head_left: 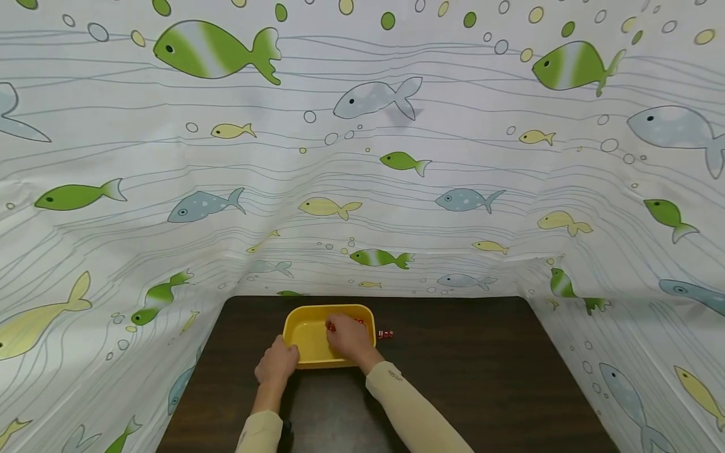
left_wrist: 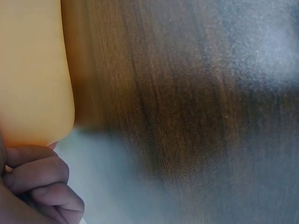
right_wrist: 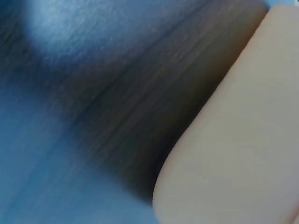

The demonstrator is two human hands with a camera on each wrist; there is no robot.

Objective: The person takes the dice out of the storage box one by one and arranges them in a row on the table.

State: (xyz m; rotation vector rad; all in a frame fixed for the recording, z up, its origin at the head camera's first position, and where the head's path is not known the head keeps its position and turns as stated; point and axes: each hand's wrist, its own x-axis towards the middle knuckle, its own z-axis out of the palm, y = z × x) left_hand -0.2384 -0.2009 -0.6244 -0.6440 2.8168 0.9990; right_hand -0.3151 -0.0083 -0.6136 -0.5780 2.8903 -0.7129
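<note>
A shallow yellow plastic tray (head_left: 308, 363) sits on the dark table. My left hand (head_left: 277, 360) grips its near left corner, the thumb toward the rim. In the left wrist view, the fingers of that left hand (left_wrist: 44, 179) curl at the end of the tray's wall (left_wrist: 32, 70). My right hand (head_left: 348, 338) reaches inside the tray, and its curled fingertips pinch small red pieces (head_left: 331, 326). More red pieces (head_left: 360, 321) lie behind that hand, partly hidden by it. The right wrist view shows the tray's outer wall (right_wrist: 233, 130) but not the hand.
Just right of the tray, several small red-and-white pieces (head_left: 386, 334) lie on the brown wood-grain table (head_left: 464, 365). A white curtain printed with fish (head_left: 368, 182) hangs behind the table and along both sides.
</note>
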